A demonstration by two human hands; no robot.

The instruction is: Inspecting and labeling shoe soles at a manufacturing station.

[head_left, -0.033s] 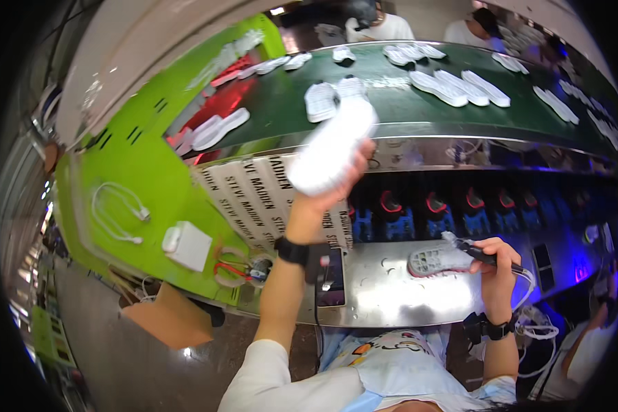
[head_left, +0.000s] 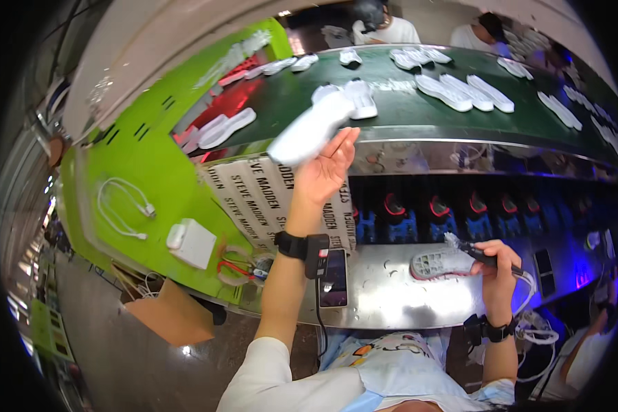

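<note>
My left hand [head_left: 331, 168] reaches out over the near edge of the green conveyor belt, its fingers stretched out. A white shoe sole [head_left: 309, 130], blurred by motion, is tilted just beyond the palm and overlaps it in view; whether they still touch I cannot tell. My right hand [head_left: 500, 268] is closed around a black-handled brush [head_left: 484, 254] with pale bristles and a white cord or tube. Under the brush a grey-white sole [head_left: 436, 263] with a gridded inside and reddish rim lies on the metal ledge [head_left: 405, 302]. My right fingertips are close to its right end.
Several white soles [head_left: 453, 90] lie along the green belt [head_left: 391, 113]. Left are a green table [head_left: 141, 175], a white cable [head_left: 120, 206], a white box [head_left: 191, 242] and a paper bag [head_left: 172, 312]. A phone [head_left: 333, 281] rests on the ledge. People sit beyond the belt.
My left hand's fingers have opened from around the white sole. The sole has shifted left, away from the fingertips. My right hand, brush and grey-white sole stay nearly as they were.
</note>
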